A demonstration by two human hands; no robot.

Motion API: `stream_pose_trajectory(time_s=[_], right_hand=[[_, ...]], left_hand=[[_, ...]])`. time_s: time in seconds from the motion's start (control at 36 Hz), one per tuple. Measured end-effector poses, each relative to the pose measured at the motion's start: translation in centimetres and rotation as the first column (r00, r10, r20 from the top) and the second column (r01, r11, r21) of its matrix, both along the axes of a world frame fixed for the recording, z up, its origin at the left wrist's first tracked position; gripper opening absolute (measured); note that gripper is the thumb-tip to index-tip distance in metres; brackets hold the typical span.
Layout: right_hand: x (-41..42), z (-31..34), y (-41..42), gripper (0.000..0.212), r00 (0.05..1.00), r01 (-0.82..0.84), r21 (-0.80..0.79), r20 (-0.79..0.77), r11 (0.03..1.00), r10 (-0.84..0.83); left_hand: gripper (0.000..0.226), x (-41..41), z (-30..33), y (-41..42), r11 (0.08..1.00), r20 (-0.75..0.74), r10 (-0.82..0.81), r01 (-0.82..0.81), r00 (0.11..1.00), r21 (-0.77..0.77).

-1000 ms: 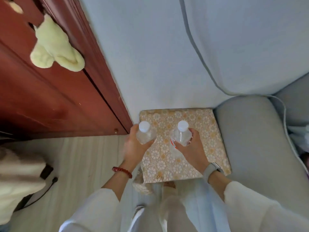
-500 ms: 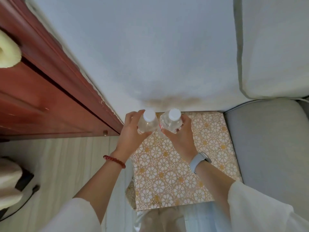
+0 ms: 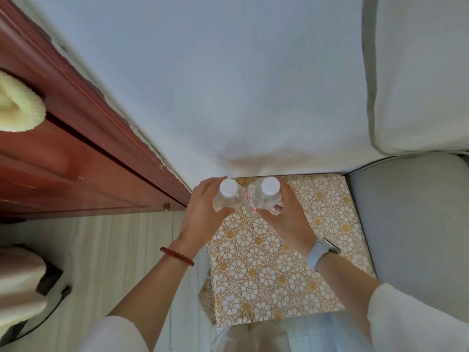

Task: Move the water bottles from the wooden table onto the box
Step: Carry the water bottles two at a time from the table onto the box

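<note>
Two clear water bottles with white caps stand upright side by side at the far left corner of the box, which is covered in a gold and white flower pattern. My left hand grips the left bottle around its body. My right hand grips the right bottle, which has a red mark on its label. The two bottles nearly touch. Whether their bases rest on the box is hidden by my hands.
A white wall rises directly behind the box. A red-brown wooden door stands to the left, with a pale yellow fluffy thing hanging on it. A grey cushioned seat adjoins the box on the right. Light wood floor lies at the left.
Both hands carried the bottles from over the box's middle toward its far left corner and brought them close together. In the last half second they barely moved.
</note>
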State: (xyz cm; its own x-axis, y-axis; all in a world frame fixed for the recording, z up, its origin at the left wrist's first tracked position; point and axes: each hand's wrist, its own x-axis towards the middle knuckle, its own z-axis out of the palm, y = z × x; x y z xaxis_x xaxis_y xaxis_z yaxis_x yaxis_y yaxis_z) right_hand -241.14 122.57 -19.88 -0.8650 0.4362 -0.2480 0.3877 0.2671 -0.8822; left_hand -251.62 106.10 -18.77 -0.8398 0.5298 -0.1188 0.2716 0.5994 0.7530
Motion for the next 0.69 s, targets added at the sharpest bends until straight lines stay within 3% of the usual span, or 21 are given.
stream_pose_trajectory(time_s=[0.22, 0.69], right_hand=[[-2.2, -0.4, -0.7, 0.065, 0.986, 0.142, 0.011, -0.092, 0.990, -0.140], [-5.6, -0.7, -1.2, 0.070, 0.977, 0.199, 0.107, -0.095, 0.974, -0.189]], left_hand=[[0.072, -2.4, 0.2, 0.5, 0.997, -0.095, -0.074, 0.070, 0.993, -0.041], [0.067, -3.9, 0.0, 1.4, 0.996, -0.037, 0.061, -0.058, 0.997, 0.073]])
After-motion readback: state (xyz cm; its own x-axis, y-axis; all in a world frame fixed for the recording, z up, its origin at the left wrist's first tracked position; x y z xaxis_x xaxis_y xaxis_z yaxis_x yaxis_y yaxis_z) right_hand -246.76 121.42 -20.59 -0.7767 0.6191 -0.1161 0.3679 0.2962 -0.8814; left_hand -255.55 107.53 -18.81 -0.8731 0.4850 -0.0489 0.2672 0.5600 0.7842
